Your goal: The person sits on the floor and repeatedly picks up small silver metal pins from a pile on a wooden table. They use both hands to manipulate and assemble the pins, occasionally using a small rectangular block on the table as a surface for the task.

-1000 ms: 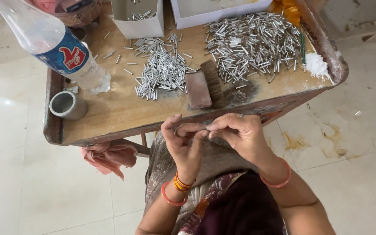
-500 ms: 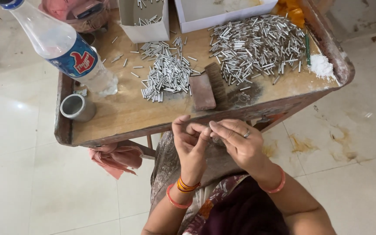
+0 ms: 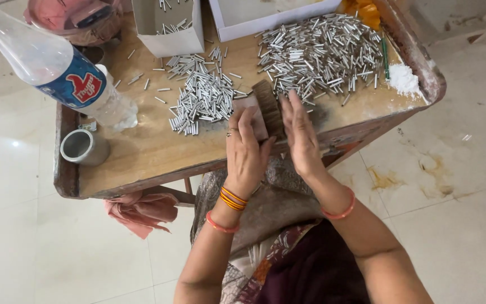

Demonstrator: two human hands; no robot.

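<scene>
Both hands have gone forward from the lap to the table edge since the earlier frames. Head view: left hand [image 3: 247, 151] flat, fingers spread open, resting on the wooden block [image 3: 252, 114]; it grips nothing. Right hand [image 3: 300, 135] open too, palm turned inward, just beside the block's right side, possibly touching the brush bristles [image 3: 269, 107], which are blurred. Beyond the fingertips, a large heap of small metal tubes [image 3: 322, 53]; left of the left hand, a smaller heap [image 3: 201, 98]. Farther left, a tilted plastic bottle [image 3: 57, 70] and a metal cup [image 3: 82, 147].
</scene>
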